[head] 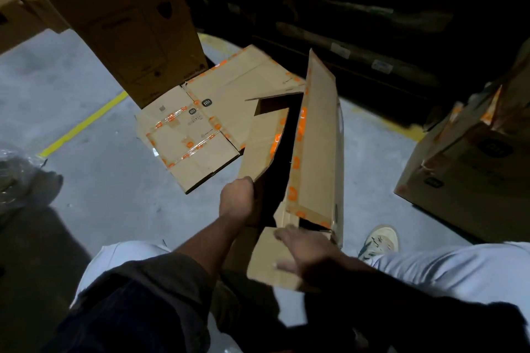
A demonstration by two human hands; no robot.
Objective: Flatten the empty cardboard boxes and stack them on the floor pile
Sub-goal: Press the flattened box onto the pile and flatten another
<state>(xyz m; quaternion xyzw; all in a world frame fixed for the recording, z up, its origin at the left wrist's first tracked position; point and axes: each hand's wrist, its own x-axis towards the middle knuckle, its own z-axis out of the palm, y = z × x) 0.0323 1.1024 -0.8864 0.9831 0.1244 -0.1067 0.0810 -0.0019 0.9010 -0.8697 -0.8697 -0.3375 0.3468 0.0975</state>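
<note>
Item: box in hand, brown cardboard with orange-printed tape, half collapsed. Held upright just in front of the person's knees, its long opening gaping dark; nothing is seen inside, though the depths are too dark to be sure. Its far end leans over the near edge of the floor pile.

Left hand: fingers curled over the edge of the box's left wall, gripping it, probably to pull that wall across and fold the box shut.

Right hand: lies on the near bottom flap, fingers spread and fairly straight, pressing rather than grasping; somewhat blurred. Likely steadying the flap so the body can fold flat.

Floor pile: flattened boxes with the same orange tape, lying on the concrete floor just beyond the box in hand. Judged: one box remains to be flattened before it joins them.

Tall carton: standing behind and left of the pile, touching its far edge; contents not visible.

Taped cartons: right of the box in hand, well apart, closed or partly open; contents cannot be told.

Shoe: just right of the box's near end.
</note>
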